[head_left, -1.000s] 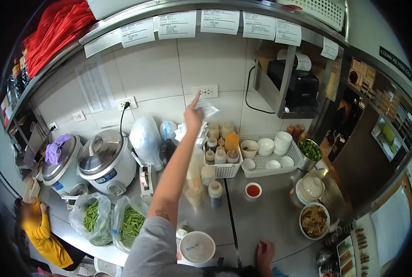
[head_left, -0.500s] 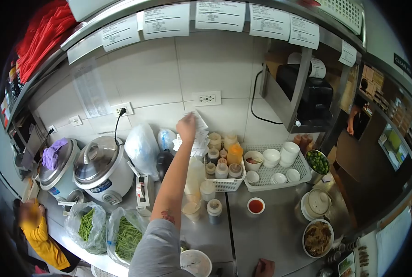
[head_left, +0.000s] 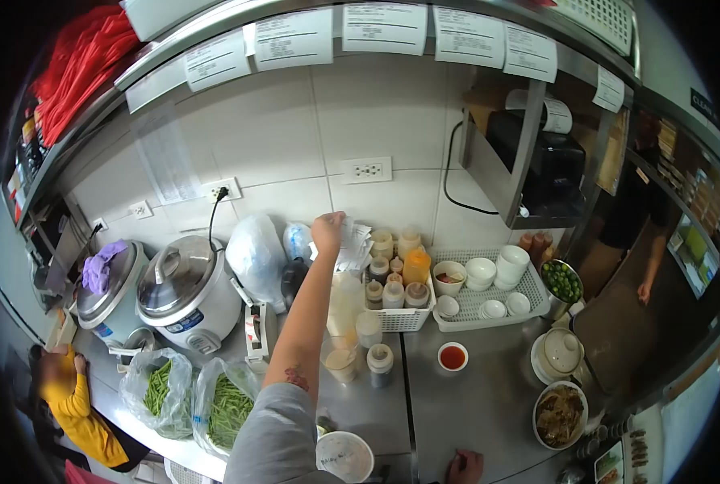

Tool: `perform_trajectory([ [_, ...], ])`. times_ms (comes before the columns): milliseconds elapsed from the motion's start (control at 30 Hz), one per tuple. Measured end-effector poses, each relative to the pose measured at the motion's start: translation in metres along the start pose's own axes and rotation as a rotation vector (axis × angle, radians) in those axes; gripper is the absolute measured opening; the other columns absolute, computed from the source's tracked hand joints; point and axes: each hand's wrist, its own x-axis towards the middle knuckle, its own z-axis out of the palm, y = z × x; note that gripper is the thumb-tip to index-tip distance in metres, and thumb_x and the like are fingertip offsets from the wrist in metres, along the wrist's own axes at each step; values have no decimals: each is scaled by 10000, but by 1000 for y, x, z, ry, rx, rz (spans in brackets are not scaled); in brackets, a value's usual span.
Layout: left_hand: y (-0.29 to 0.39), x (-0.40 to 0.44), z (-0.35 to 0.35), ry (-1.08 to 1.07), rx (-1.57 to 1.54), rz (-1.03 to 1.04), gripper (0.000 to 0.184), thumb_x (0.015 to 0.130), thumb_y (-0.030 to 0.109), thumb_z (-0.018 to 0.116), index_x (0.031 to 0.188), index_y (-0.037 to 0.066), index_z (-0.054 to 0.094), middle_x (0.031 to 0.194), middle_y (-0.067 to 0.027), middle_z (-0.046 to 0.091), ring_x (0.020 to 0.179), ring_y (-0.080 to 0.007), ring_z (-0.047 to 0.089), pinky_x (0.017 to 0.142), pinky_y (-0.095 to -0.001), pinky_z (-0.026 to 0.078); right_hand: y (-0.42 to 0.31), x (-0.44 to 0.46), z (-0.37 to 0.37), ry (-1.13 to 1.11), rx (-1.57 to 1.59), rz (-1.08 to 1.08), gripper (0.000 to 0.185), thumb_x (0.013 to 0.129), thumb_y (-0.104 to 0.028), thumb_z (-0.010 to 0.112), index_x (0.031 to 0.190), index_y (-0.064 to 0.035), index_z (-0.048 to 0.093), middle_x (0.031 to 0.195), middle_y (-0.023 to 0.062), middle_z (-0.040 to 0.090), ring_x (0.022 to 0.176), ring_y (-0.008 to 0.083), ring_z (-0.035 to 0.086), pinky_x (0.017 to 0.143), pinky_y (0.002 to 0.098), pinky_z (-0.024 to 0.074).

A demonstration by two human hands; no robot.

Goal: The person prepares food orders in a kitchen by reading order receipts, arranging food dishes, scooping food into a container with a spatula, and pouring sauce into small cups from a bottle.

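Note:
My left hand [head_left: 327,232] reaches over the counter toward the wall, its fingers pinched at the edge of a bunch of white paper slips [head_left: 353,248]. Part of the slip at my fingertips is hidden by the hand. Squeeze bottles [head_left: 392,295] in a white basket stand just right of the slips. Below my forearm are a cloudy plastic bottle [head_left: 344,310] and a cup of pale sauce [head_left: 341,365]. My right hand [head_left: 465,466] rests on the steel counter at the bottom edge, fingers curled, partly cut off, with nothing visible in it.
Rice cookers [head_left: 189,290] and bags of green beans [head_left: 224,403] stand left. Right are a tray of white bowls [head_left: 489,319], a red sauce cup [head_left: 452,356], limes [head_left: 561,278], a lidded pot [head_left: 560,352] and a food bowl [head_left: 560,413]. Other people [head_left: 73,403] appear at both sides.
My left hand has come down slightly, and the slip that stuck up from its fingers now sits lower against the bunch. A person at the right has moved nearer.

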Motion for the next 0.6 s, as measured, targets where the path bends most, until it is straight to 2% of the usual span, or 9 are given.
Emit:
perform_trajectory([
  [100,-36,5,2,-207,281,-41,270,758,292,701,865,46,731,806,-203,677,766,-324,674,740,-383,509,1,-4,3,7,-19,-14,243,782,-100,614,1022,-84,647,939,154,607,852,336,563,758,426,473],
  [233,-58,29,-10,-413,215,-182,326,699,319,732,897,60,731,851,-207,680,815,-324,669,801,-388,502,6,-7,5,16,20,23,238,782,-107,617,1017,-81,644,947,163,605,870,345,560,775,434,467],
  [267,-51,32,-22,-404,350,-4,359,685,330,748,948,87,728,904,-185,681,857,-313,662,814,-382,504,6,-10,5,-1,35,44,238,783,-109,616,1017,-81,644,949,166,603,876,349,558,781,436,465],
  [367,-7,25,-53,-85,518,216,331,708,327,748,951,103,724,932,-162,653,861,-298,654,794,-388,511,-1,-8,0,9,3,-39,223,795,-105,607,1014,-69,628,938,180,593,870,362,551,770,442,462],
  [467,53,29,-97,-67,250,289,263,751,315,728,888,91,723,915,-152,616,832,-280,651,743,-385,511,3,-11,1,-33,-37,24,204,801,-111,612,997,-55,610,920,188,585,863,372,544,757,451,457],
  [500,81,27,-116,-39,168,326,158,825,229,681,890,92,729,863,-140,675,730,-213,663,683,-333,500,5,-12,3,7,-68,-21,192,815,-118,607,995,-52,603,919,185,584,860,368,545,752,454,455],
  [533,95,36,-130,25,90,309,261,836,284,673,834,25,707,753,-134,669,682,-224,651,673,-329,485,9,-13,5,46,-101,-64,182,828,-126,602,993,-50,597,917,183,582,856,363,545,746,456,453],
  [567,120,35,-147,39,-106,344,362,883,336,615,783,-2,699,675,-116,674,605,-186,624,646,-306,477,12,-14,6,82,-135,-107,173,841,-133,597,991,-48,591,916,180,581,853,359,546,740,459,451],
  [600,147,35,-168,56,-61,242,474,916,396,547,732,-16,688,668,-115,671,599,-153,602,625,-294,471,13,-15,6,66,-87,-55,152,832,-123,606,964,-48,591,900,174,572,849,359,545,733,451,446],
])
